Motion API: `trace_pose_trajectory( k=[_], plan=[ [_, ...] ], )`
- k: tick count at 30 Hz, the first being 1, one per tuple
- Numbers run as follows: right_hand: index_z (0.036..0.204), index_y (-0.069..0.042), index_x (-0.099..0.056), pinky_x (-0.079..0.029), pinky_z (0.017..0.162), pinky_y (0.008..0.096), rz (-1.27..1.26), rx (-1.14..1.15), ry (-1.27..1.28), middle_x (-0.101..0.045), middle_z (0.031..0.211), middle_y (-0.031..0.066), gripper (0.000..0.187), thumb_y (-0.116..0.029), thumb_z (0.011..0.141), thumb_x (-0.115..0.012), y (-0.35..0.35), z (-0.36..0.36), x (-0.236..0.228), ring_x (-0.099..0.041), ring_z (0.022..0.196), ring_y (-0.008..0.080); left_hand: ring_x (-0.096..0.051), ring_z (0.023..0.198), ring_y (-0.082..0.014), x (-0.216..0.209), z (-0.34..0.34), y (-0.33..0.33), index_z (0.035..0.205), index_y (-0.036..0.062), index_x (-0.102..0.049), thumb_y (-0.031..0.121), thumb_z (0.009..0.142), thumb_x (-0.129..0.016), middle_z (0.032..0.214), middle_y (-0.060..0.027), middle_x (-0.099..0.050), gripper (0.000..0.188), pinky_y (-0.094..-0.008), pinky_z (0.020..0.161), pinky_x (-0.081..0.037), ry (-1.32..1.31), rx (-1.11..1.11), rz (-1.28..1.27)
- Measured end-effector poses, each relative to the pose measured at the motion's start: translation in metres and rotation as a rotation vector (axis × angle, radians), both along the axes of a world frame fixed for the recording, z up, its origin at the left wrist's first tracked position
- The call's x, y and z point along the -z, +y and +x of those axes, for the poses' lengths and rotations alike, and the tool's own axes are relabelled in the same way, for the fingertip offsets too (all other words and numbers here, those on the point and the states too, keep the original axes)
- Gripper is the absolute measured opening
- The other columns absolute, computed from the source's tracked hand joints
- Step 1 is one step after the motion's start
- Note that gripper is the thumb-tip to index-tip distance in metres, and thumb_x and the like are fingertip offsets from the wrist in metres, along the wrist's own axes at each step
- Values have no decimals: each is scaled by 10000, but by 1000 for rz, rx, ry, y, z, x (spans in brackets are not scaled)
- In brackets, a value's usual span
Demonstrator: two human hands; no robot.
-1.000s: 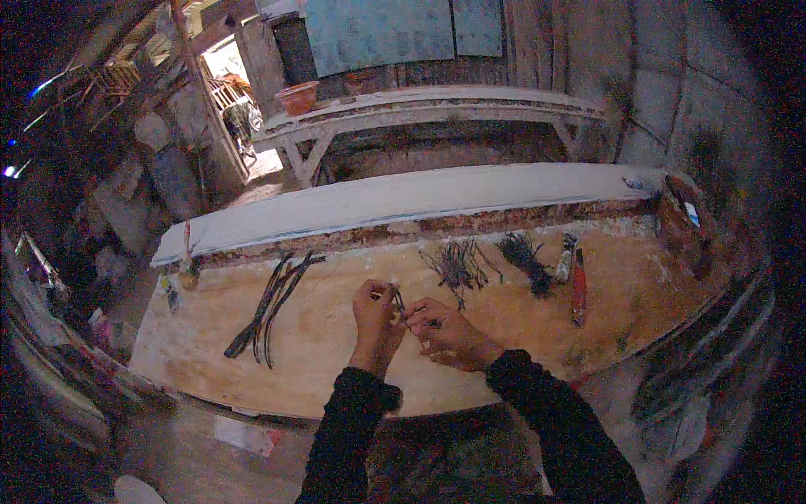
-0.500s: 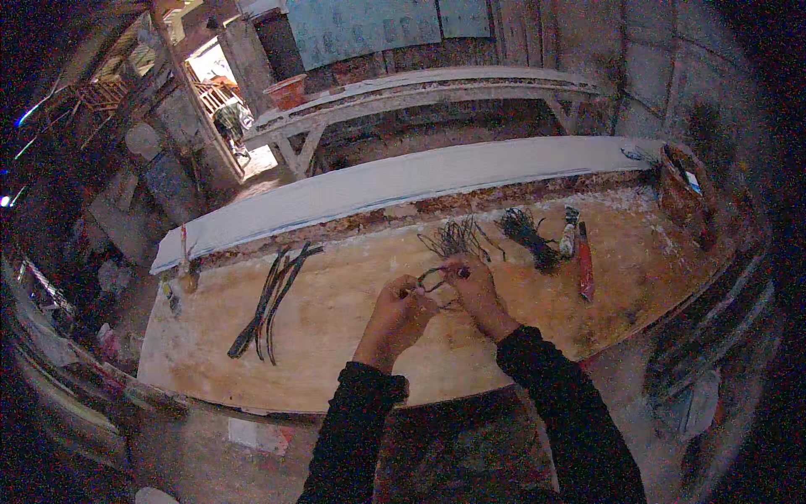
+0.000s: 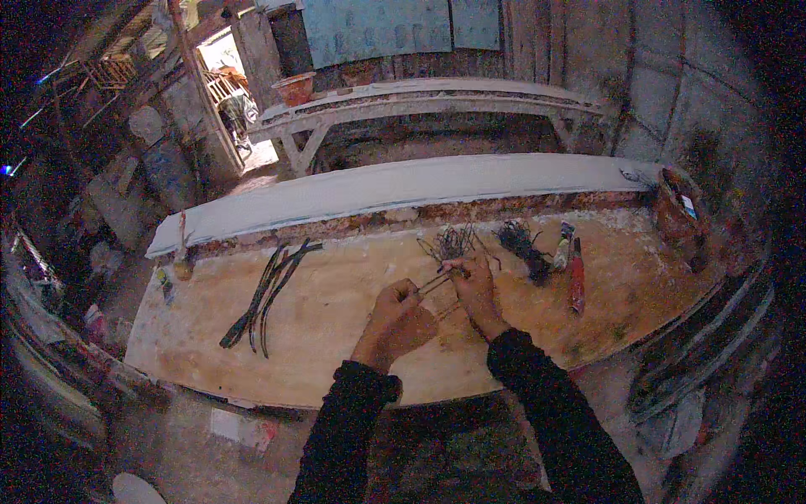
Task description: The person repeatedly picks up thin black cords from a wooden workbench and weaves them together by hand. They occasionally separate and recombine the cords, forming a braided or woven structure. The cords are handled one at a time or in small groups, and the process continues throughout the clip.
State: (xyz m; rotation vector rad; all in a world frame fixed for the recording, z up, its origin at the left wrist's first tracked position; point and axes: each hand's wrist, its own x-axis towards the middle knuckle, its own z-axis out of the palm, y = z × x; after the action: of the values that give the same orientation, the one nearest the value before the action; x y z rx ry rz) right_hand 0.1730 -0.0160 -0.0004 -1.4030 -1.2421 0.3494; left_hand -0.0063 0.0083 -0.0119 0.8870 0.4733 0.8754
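Note:
Over the middle of the wooden tabletop [image 3: 336, 361], a thin dark cord [image 3: 433, 284] spans the short gap between my hands. My left hand [image 3: 393, 326] pinches one end, its fingers curled. My right hand [image 3: 475, 296] grips the other end between thumb and fingertips. Another thin strand [image 3: 449, 311] shows just below, between the hands. Right behind my right hand lies a loose tangle of thin dark cords [image 3: 454, 241]. A thicker black bundle of cords [image 3: 524, 250] is to its right. Several flat black strips [image 3: 267, 294] lie crossed on the left.
Right of the bundles lie a red slender tool [image 3: 577, 281] and a small pale-and-dark object [image 3: 562, 248]. A brown bag-like container [image 3: 677, 210] stands at the right end. A long white board [image 3: 403, 185] runs along the back; beyond is a whitish bench [image 3: 437, 102] with an orange tub [image 3: 295, 89].
The rounded loop between my hands is now drawn into a narrower, straighter span. My right hand has turned slightly more upright. The whole view has shifted a little.

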Motion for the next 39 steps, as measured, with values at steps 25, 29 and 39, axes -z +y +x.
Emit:
trace_pose_trajectory(
  k=[25, 29, 39],
  plan=[
    [899, -79, -622, -446, 536, 251, -416, -688, 344, -561, 793, -12, 121, -159, 845, -696, -36, -19, -32, -524, 671, 75, -536, 560, -143, -35, 9, 4, 863, 70, -538, 95, 863, -619, 671, -18, -515, 85, -280, 450, -444, 199, -395, 104],
    [913, -48, -639, -494, 622, 296, -323, -529, 352, -625, 849, 35, 160, -163, 825, -708, -28, -19, -24, -586, 737, 134, -544, 553, -156, -29, 6, 7, 869, 63, -545, 99, 864, -615, 677, -29, -534, 79, -282, 456, -458, 162, -338, 59],
    [882, -56, -624, -430, 684, 241, 35, -142, 153, -570, 806, -13, 55, -45, 840, -657, 14, 13, 21, -507, 759, 79, -625, 704, -237, -43, 6, -31, 846, 53, -516, 49, 841, -634, 747, -97, -600, 118, -380, 630, -518, 61, 354, -19]
  ],
)
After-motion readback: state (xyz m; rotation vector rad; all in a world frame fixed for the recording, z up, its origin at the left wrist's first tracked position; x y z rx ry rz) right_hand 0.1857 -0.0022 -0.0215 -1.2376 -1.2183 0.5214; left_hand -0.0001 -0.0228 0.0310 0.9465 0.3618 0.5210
